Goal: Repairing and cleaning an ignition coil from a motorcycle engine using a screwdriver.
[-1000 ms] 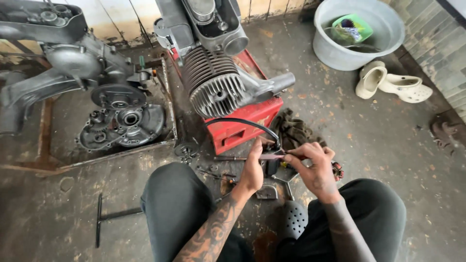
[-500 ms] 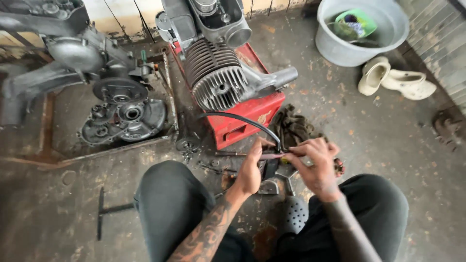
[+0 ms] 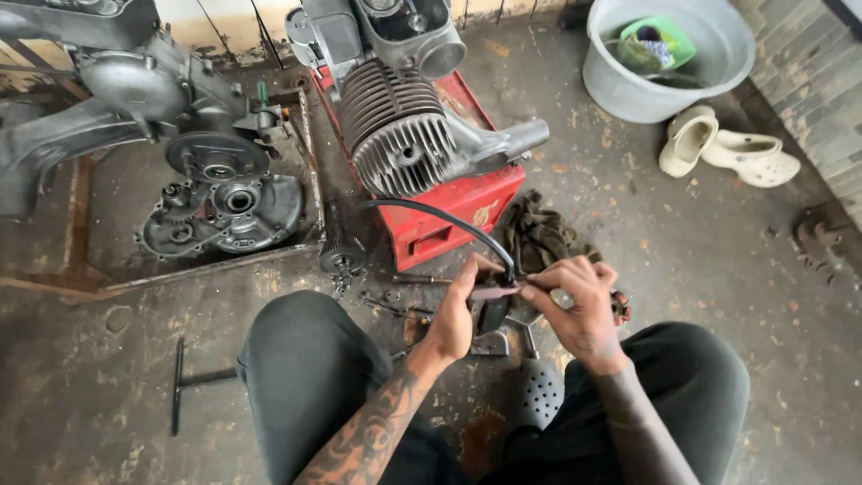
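Head view looks down on two hands meeting just above the knees, and the thing between them is small: a short, thin, pinkish-grey rod-like part [image 3: 495, 292] that lies level, its long axis running left to right between the two sets of fingertips. The left hand [image 3: 456, 310] pinches its left end with thumb and forefinger pressed together on it; the right hand [image 3: 579, 301] comes in from the other side, its fingertips [image 3: 530, 292] closed on the right end, so both hands are equally near and both grip it. A black cable [image 3: 449, 223] arches from the red stand down to the same spot, its lower end reaching the part just above the left thumb; whether it is joined to the part I cannot tell. Directly beneath the hands a dark metal piece [image 3: 492, 314] shows, with a pale bracket on the floor below it. Outward from there: one finned engine cylinder [image 3: 400, 144] lying on one red stand [image 3: 449, 211], one dark rag [image 3: 539, 238] just right of the stand, one small toothed gear [image 3: 342, 259] at the stand's left foot, and a few loose bolts on the floor [image 3: 117, 395] between gear and knee. One T-handle wrench [image 3: 193, 382] lies well to the left of the left knee. Further left, one opened engine case [image 3: 220, 202] sits on a tray. At the far right stand one grey basin [image 3: 669, 58] and two pale clogs [image 3: 723, 153].
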